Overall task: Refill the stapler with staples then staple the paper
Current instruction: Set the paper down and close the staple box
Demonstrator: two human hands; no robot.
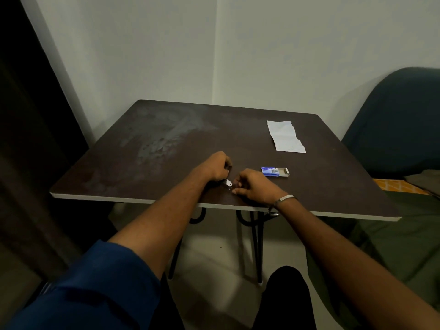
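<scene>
My left hand (217, 166) grips the stapler (228, 183) steady on the worktop (166, 144) so my right hand (252, 184), fingers pinched closed, can feed staples.

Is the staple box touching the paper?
Apart. The head view shows bare table between the staple box and the paper.

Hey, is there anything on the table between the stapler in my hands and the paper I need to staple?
Nothing visible blocks it. The stapler sits between both hands near the front edge; the paper lies far right, and the staple box sits just right of that line.
</scene>
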